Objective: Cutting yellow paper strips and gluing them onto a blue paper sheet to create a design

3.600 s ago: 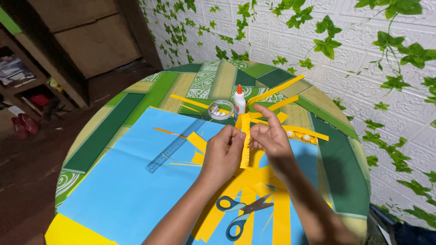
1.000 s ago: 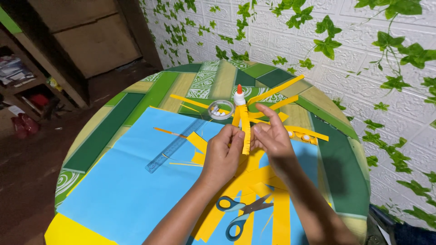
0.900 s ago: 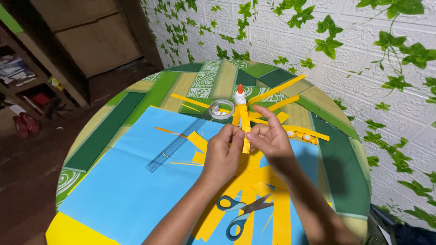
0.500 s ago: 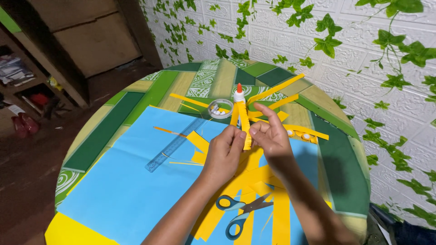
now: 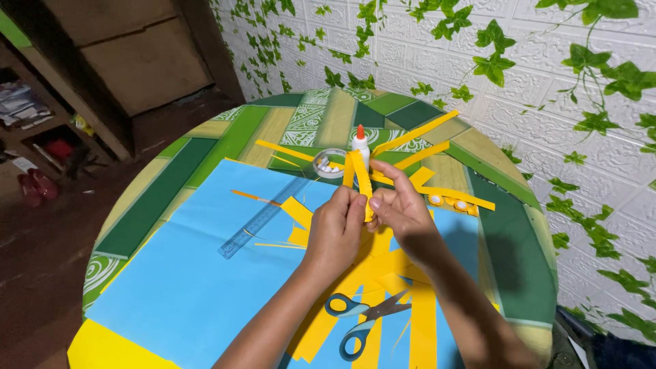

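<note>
Both the left hand (image 5: 335,229) and the right hand (image 5: 403,212) pinch one yellow strip (image 5: 362,179) above the blue paper (image 5: 205,287), near the glue (image 5: 360,145).

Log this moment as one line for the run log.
left hand: pinching folded yellow paper strip | right hand: pinching same strip | nearby: blue-handled scissors, clear blue ruler, white glue bottle

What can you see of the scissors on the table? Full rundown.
The scissors have blue plastic loop handles with a lighter inner lining and grey metal blades. They lie flat and partly open, blades spread and pointing right and slightly up, handles toward the near edge. They rest on yellow paper strips laid over the blue paper sheet, just below the person's forearms. Neither hand touches them.
</note>
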